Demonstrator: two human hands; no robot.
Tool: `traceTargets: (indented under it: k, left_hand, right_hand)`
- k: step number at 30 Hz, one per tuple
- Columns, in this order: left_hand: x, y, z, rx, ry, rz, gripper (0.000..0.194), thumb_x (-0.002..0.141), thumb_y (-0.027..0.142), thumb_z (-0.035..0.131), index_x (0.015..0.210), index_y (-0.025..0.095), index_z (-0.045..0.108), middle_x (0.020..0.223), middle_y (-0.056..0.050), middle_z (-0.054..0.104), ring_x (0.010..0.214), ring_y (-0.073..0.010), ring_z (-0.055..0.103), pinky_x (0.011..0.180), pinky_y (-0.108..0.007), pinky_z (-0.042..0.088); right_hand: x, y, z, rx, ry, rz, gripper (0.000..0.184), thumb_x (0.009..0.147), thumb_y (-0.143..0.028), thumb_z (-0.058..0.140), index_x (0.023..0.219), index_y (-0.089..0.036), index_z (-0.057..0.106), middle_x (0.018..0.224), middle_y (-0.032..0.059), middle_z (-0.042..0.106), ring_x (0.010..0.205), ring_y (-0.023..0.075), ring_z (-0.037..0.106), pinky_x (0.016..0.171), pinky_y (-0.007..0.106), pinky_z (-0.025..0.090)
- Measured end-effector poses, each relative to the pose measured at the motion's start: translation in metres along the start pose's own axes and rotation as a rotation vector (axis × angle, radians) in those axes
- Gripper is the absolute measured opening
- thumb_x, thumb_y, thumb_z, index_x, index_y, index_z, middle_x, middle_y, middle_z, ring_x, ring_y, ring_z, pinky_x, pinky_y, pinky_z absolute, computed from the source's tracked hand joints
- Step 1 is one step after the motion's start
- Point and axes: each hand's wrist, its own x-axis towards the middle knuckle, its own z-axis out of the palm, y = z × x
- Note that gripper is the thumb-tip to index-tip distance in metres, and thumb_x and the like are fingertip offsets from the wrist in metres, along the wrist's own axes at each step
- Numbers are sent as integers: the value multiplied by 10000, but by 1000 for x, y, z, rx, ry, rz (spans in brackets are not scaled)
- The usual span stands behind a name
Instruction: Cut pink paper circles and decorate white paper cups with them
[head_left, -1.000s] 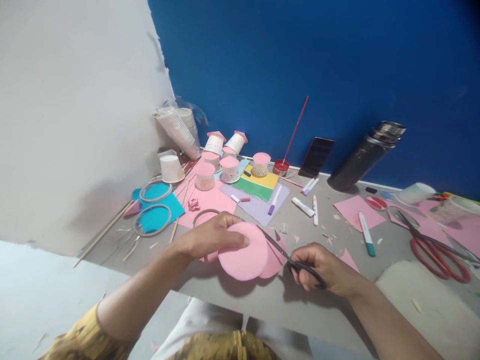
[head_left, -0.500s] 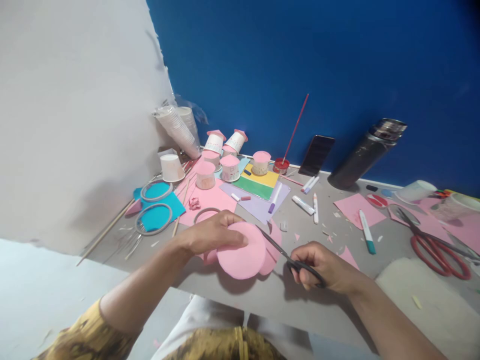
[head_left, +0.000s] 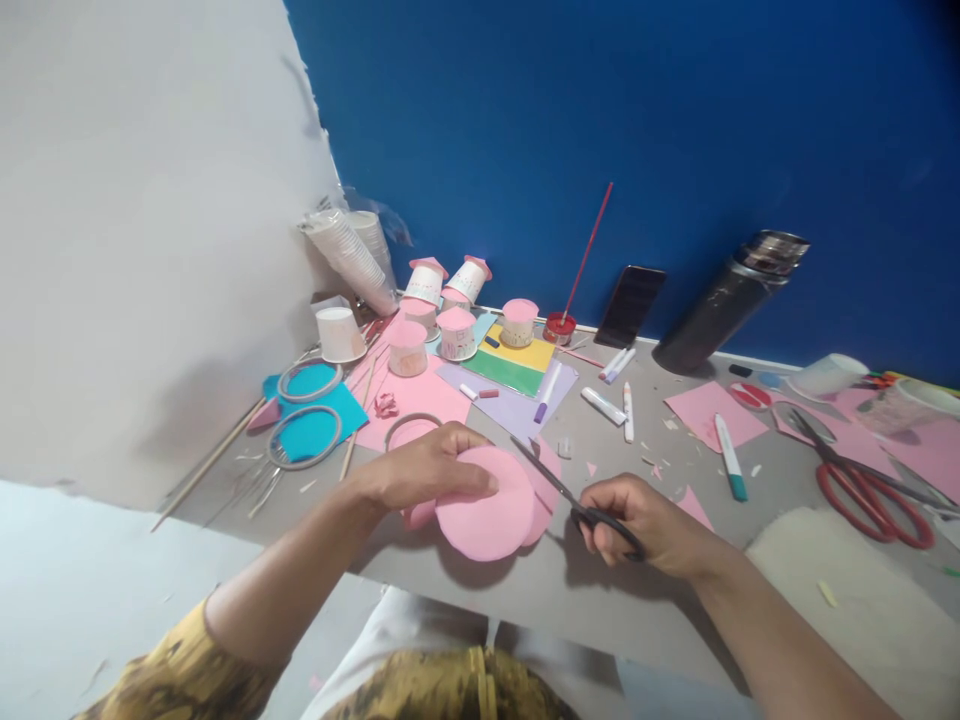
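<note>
My left hand is closed on a pink foam sheet with a rounded edge, held just above the grey table's near edge. My right hand grips small black scissors. Their blades point up and left, and lie against the right side of the pink foam. More pink foam shows behind the blades.
Behind stand several pink-topped paper cups, a stack of cups, coloured sheets, markers, a red paint pot with a stick, a phone and a dark flask. Large red scissors lie right; rings on blue foam lie left.
The scissors' blades have slid a little further up and left along the pink foam. Both hands stay nearly where they were; the view shifted slightly.
</note>
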Motion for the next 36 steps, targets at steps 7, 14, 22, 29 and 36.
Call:
traceTargets:
  k: [7, 14, 22, 29, 36]
  left_hand:
    - [-8, -13, 24, -385, 305, 184, 280, 710, 391, 849, 721, 121, 775, 661, -56, 704, 577, -135, 592, 519, -205, 466]
    - [-15, -31, 39, -647, 372, 204, 379, 679, 387, 897, 912, 105, 797, 765, -100, 771, 657, -193, 697, 606, -258, 549]
    - [-17, -34, 47, -806, 500, 194, 428, 629, 322, 915, 949, 89, 753, 839, -119, 797, 864, -300, 766, 780, -353, 623]
    - [-18, -42, 53, -951, 513, 180, 381, 727, 230, 814, 1057, 67, 720, 928, -138, 802, 891, -285, 776, 797, -344, 639]
    - [-32, -40, 60, -1116, 453, 170, 367, 835, 135, 628, 1178, 18, 685, 958, -188, 795, 1021, -326, 758, 922, -427, 623]
  right_hand:
    - [1, 0, -5, 52, 196, -155, 677, 765, -774, 706, 914, -113, 734, 766, 96, 712, 537, 86, 435, 500, 237, 293]
    - [10, 5, -9, -73, 311, -98, 566, 751, -660, 789, 944, -130, 747, 830, 104, 746, 579, 120, 541, 512, 250, 381]
    - [2, -17, -12, -127, 381, -70, 453, 786, -580, 778, 778, -135, 692, 862, 98, 762, 546, 87, 541, 522, 241, 426]
    - [-21, -8, 63, 159, 468, -122, 548, 747, -638, 799, 941, -148, 652, 980, 112, 738, 734, 173, 706, 586, 265, 526]
    - [9, 19, 129, 319, 786, -332, 572, 678, -450, 886, 1118, -212, 608, 933, 39, 722, 777, 178, 693, 712, 306, 569]
